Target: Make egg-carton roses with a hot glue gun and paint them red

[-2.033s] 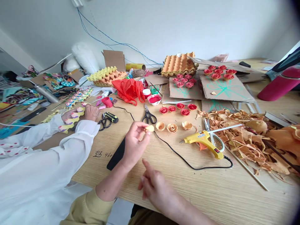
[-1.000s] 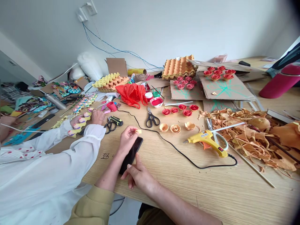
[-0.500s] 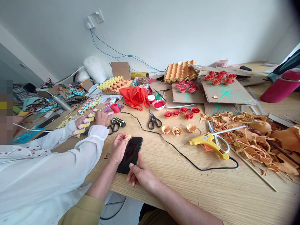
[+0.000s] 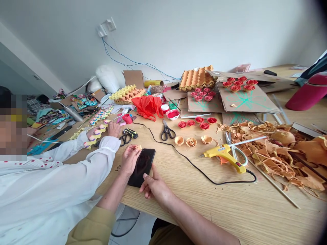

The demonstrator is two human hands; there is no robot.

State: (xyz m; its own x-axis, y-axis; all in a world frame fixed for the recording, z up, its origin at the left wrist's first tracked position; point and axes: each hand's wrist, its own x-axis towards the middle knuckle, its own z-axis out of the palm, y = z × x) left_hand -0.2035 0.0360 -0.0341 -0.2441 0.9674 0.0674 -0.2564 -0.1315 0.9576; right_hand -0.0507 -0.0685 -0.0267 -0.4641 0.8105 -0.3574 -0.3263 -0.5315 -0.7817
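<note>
My left hand (image 4: 129, 158) pinches a small pale-orange piece of egg carton (image 4: 138, 148) just over the upper left edge of a black phone (image 4: 142, 167). The phone lies flat on the wooden table with its screen dark. At its lower right corner is my right hand (image 4: 154, 186), index finger and thumb stretched out, other fingers loosely bent, nothing in its grasp. Whether the thumb presses on the phone is unclear. Beyond the hands stand unpainted carton flowers (image 4: 191, 142) and several red-painted ones (image 4: 190, 123).
A yellow glue gun (image 4: 227, 156) trails its black cord across the table. Black scissors (image 4: 167, 130) lie ahead, carton scraps (image 4: 276, 156) at right, a red bag (image 4: 148, 107) further back. On the left, a co-worker's white sleeve (image 4: 84, 170) reaches along the table toward a painted carton strip (image 4: 95, 134).
The view has swung slightly left, showing more of the co-worker. My hands keep nearly the same pose around the phone, the carton piece still in the left one.
</note>
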